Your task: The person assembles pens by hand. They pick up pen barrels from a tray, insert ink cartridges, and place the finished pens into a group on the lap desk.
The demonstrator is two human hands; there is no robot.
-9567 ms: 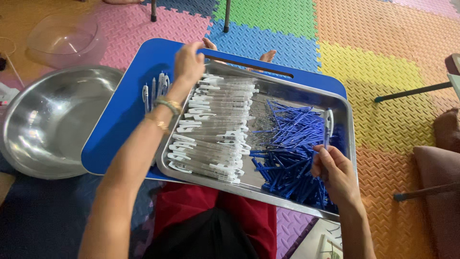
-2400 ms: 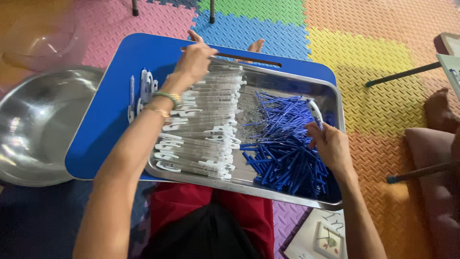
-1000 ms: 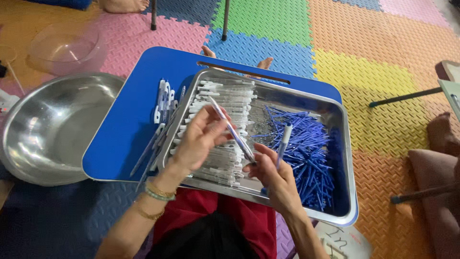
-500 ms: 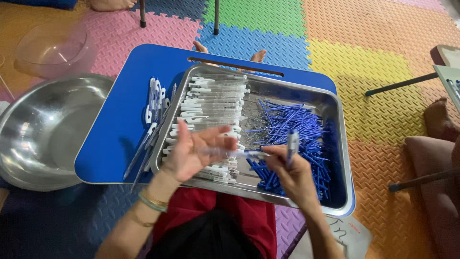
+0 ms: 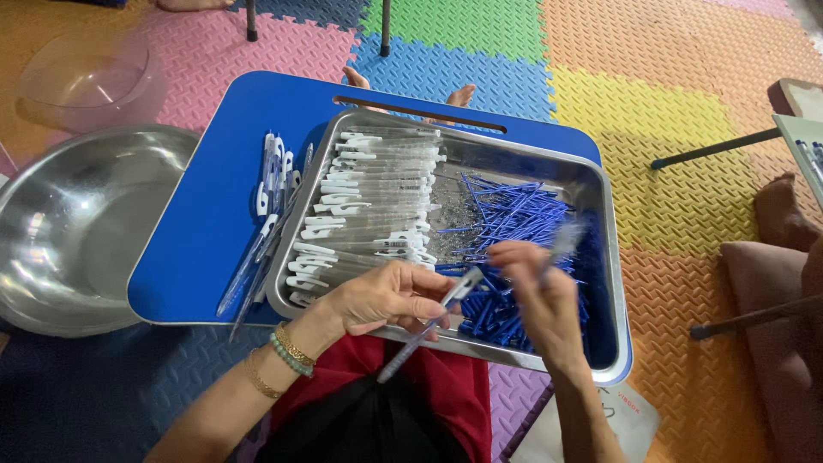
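Note:
A steel tray (image 5: 603, 225) sits on a blue lap table (image 5: 206, 223). Its left half holds a heap of clear pen barrels with white clips (image 5: 369, 201), and its right half a pile of blue refills (image 5: 506, 223). My left hand (image 5: 386, 296) grips one clear pen barrel (image 5: 426, 333) at the tray's near edge, the barrel slanting down toward my lap. My right hand (image 5: 536, 300) hovers just right of it over the blue refills, pinching a blurred, pale pen part (image 5: 566, 242).
Several finished pens (image 5: 270, 201) lie on the blue table left of the tray. A large steel bowl (image 5: 77, 227) sits on the floor at left, a clear plastic bowl (image 5: 90, 77) behind it. Coloured foam mats cover the floor.
My hands left the tray's far and right edges and came to its near edge. My left hand took up a clear barrel and my right hand picked a piece from the blue pile.

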